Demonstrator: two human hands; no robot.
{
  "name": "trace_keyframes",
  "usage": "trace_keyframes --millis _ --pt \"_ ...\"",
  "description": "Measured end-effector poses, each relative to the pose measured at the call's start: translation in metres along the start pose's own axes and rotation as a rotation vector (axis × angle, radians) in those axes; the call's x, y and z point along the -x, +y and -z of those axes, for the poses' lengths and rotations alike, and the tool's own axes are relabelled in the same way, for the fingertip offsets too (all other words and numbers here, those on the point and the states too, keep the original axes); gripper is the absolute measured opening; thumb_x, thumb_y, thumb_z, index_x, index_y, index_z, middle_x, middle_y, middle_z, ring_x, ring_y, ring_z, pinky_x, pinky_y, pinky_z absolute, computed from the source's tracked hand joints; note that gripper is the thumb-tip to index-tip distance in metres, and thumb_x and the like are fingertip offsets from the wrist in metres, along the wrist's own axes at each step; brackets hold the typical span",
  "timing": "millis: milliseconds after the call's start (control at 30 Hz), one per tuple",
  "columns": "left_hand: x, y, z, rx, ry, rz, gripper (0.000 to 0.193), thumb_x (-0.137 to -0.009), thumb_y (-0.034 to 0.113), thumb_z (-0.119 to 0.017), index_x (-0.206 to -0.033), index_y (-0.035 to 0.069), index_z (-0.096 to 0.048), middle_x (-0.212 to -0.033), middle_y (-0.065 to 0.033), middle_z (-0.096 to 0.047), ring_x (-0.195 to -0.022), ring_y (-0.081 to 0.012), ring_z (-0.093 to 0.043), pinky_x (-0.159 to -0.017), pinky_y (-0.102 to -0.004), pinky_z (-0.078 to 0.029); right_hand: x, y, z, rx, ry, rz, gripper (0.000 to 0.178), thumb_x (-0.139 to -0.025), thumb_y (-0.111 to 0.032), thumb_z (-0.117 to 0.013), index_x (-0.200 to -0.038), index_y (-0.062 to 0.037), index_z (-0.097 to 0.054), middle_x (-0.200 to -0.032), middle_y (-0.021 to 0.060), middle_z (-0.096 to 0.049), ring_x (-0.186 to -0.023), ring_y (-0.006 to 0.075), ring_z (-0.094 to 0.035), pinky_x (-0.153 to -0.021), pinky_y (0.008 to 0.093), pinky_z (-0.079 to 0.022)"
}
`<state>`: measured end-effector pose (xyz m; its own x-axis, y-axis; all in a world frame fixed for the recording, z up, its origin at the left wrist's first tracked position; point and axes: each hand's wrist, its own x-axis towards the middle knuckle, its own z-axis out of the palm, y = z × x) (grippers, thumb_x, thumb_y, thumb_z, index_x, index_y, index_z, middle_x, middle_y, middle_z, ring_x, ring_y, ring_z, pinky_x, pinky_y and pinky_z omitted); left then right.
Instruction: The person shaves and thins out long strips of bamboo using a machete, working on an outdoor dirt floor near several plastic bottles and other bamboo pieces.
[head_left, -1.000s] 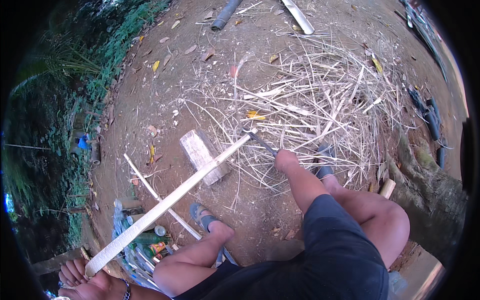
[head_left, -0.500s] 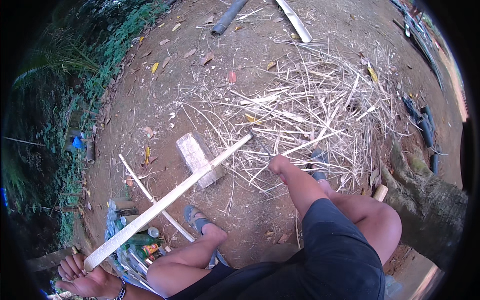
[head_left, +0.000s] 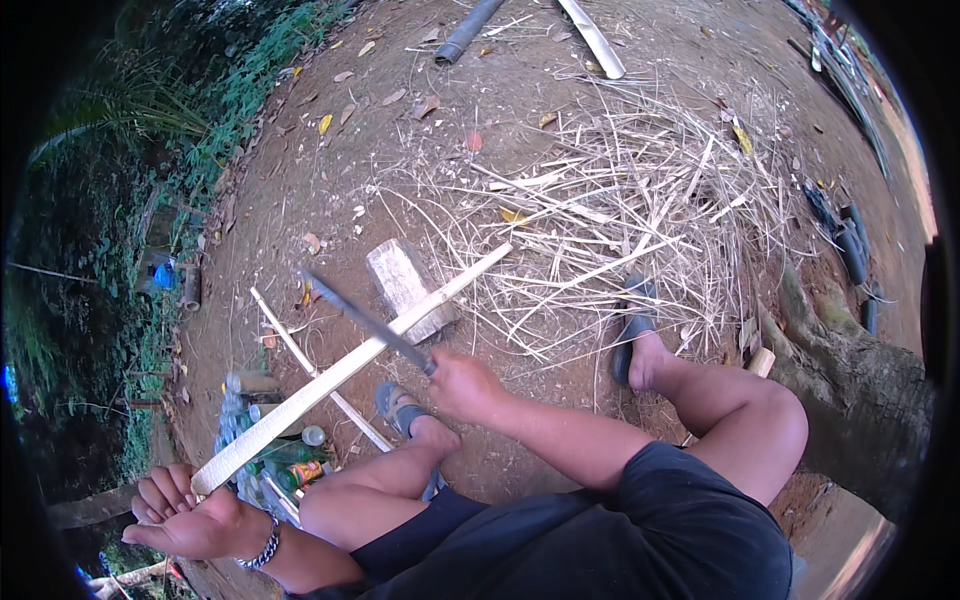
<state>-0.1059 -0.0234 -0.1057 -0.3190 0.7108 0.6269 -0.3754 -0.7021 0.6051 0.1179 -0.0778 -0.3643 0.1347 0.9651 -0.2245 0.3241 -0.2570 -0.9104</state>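
Observation:
My left hand (head_left: pixel 195 515), palm up with curled fingers and a chain bracelet at the wrist, grips the lower end of a long pale bamboo strip (head_left: pixel 300 415). The strip slants up and away to the right, lying across a short wooden block (head_left: pixel 400 280) on the ground. My right hand (head_left: pixel 465 385) is closed around the handle of a long, dark-bladed knife (head_left: pixel 365 318). Its blade points to the far left and crosses over the strip near the block; whether it touches the strip I cannot tell. The knife's handle is mostly hidden in my fist.
A wide heap of bamboo shavings (head_left: pixel 620 220) spreads ahead to the right. Another thin pale stick (head_left: pixel 320 375) lies beneath the strip. Bottles (head_left: pixel 285 450) sit by my left leg. A tree root (head_left: pixel 850 390) rises at the right; dark tubes (head_left: pixel 470 30) lie at the far side.
My right hand has come back left and nearer, swinging the knife from beyond the strip's far end to over its middle. My left hand still holds the near end.

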Motion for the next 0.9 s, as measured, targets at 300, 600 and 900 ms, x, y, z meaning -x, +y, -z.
trace_keyframes --millis 300,600,900 --pt "0.035 0.014 -0.014 -0.076 0.129 -0.044 0.049 -0.097 0.049 -0.048 -0.066 0.017 -0.029 -0.058 0.0041 -0.024 -0.049 -0.0074 -0.020 -0.044 -0.0226 -0.018 -0.026 0.114 0.020 0.175 0.067 -0.320 0.022 -0.088 -0.019 -0.057 -0.107 -0.0073 -0.057 -0.084 0.0179 -0.065 -0.083 0.0342 -0.066 -0.075 0.0457 -0.052" --pt "0.041 0.013 -0.022 -0.048 0.065 -0.018 0.047 -0.099 0.049 -0.045 -0.067 0.016 -0.031 -0.057 0.0042 -0.023 -0.048 -0.0068 -0.019 -0.042 -0.0208 -0.018 -0.031 0.159 0.017 0.106 0.129 -0.533 0.024 -0.088 -0.016 -0.059 -0.107 -0.0023 -0.058 -0.087 0.0160 -0.067 -0.078 0.0283 -0.068 -0.070 0.0418 -0.055" --pt "0.027 0.019 -0.009 0.033 -0.093 0.049 0.049 -0.095 0.047 -0.054 -0.063 0.016 -0.033 -0.058 0.0042 -0.025 -0.050 -0.0071 -0.024 -0.044 -0.0213 -0.020 -0.023 0.084 0.017 0.132 -0.016 -0.220 0.020 -0.084 -0.017 -0.059 -0.100 -0.0043 -0.058 -0.094 0.0176 -0.068 -0.087 0.0349 -0.066 -0.076 0.0474 -0.052"
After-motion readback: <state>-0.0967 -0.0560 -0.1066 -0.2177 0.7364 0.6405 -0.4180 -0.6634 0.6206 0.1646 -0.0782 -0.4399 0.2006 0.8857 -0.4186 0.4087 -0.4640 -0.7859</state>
